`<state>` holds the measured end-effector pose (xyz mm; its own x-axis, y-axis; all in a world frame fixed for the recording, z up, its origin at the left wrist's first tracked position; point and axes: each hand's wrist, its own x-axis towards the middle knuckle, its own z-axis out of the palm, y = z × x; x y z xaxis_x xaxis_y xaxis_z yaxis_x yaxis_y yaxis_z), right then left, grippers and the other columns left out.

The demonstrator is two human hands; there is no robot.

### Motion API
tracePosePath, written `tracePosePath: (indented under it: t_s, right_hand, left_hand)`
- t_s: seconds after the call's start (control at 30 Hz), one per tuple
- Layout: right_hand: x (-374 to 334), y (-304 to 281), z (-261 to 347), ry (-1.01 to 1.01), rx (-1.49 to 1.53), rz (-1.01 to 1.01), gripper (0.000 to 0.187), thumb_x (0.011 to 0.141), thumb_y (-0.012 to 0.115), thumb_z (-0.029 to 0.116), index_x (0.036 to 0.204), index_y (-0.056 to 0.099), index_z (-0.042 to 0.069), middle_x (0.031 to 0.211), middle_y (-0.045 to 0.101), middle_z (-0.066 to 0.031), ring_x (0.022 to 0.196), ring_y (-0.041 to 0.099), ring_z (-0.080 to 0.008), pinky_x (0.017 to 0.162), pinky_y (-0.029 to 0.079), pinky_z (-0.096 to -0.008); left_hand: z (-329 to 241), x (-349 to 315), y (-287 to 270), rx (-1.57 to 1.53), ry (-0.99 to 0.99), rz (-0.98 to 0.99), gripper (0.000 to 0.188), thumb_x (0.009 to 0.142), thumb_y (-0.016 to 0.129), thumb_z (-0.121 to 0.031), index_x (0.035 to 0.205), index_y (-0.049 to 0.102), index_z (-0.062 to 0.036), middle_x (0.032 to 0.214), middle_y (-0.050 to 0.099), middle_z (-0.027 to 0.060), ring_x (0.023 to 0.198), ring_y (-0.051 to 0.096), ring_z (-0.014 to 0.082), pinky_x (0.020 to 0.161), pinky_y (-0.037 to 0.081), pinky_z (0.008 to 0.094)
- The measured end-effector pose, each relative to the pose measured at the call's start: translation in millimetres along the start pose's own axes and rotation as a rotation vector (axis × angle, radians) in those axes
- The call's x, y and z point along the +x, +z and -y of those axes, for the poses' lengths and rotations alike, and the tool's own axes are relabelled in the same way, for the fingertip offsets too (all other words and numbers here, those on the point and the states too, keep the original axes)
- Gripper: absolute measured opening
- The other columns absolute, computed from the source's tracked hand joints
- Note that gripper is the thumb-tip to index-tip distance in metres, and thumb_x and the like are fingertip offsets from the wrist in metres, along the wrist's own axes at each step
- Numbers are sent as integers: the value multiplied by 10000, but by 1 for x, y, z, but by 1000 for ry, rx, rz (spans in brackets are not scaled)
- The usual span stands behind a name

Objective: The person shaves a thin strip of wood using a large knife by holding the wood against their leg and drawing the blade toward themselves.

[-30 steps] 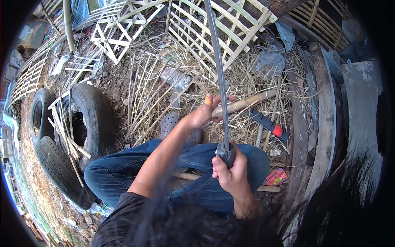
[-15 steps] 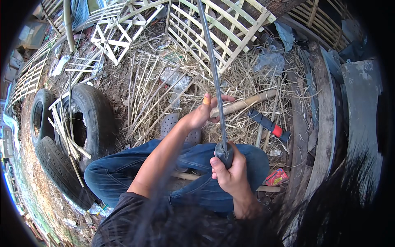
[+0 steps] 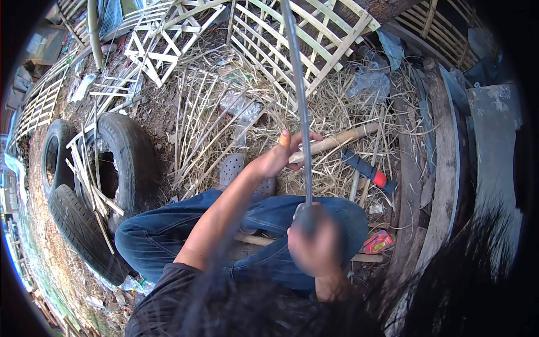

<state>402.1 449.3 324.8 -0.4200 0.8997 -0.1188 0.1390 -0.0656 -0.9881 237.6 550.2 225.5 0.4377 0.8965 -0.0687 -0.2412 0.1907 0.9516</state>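
In my right hand (image 3: pixel 317 247), smeared by motion, is the dark handle of a machete (image 3: pixel 302 106). Its long grey blade, seen nearly edge-on, runs up past the top of the picture. My left hand (image 3: pixel 279 156) is around the near end of a thick piece of bamboo (image 3: pixel 342 139), thumb raised with an orange wrap on it. The bamboo slants away to the right over a litter of straw-like shavings. From this angle the blade crosses in front of my left fingers and partly hides them; whether it touches the bamboo I cannot tell.
Old tyres (image 3: pixel 132 160) with thin strips in them lie at left. Lattice panels (image 3: pixel 292 42) stand at the far side. A black-and-red tool-like object (image 3: pixel 368 170) and a red packet (image 3: pixel 378 242) lie right of my knee, beside wooden planks (image 3: pixel 441 151).
The machete has shifted slightly right and its blade looks wider. My right hand has become blurred and sits a little lower. My left hand and the bamboo have moved slightly right.
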Motion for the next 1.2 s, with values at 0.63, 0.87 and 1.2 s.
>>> tracePosePath:
  t_s: [0.63, 0.87, 1.2]
  right_hand:
    - [11, -1, 3, 43, 40, -22, 304, 836, 687, 282, 881, 534, 24, 654, 571, -69, 572, 581, -160, 547, 460, -301]
    - [11, 0, 2, 34, 54, -28, 308, 836, 688, 289, 879, 534, 25, 657, 569, -69, 584, 580, -159, 554, 460, -301]
    - [11, 0, 0, 58, 58, -37, 302, 834, 692, 277, 862, 526, 26, 638, 546, -60, 559, 539, -145, 538, 437, -296]
  left_hand:
    - [4, 4, 2, -13, 19, 7, 1140, 682, 54, -900, 1352, 342, -24, 503, 336, -57, 447, 254, 51, 479, 171, 227]
    - [8, 4, 0, 0, 13, -4, 1150, 671, 57, -907, 1352, 347, -27, 498, 334, -55, 441, 250, 55, 476, 167, 230]
    - [9, 5, 1, -4, 27, 15, 1142, 680, 46, -899, 1359, 340, -28, 493, 332, -55, 437, 251, 57, 473, 173, 232]
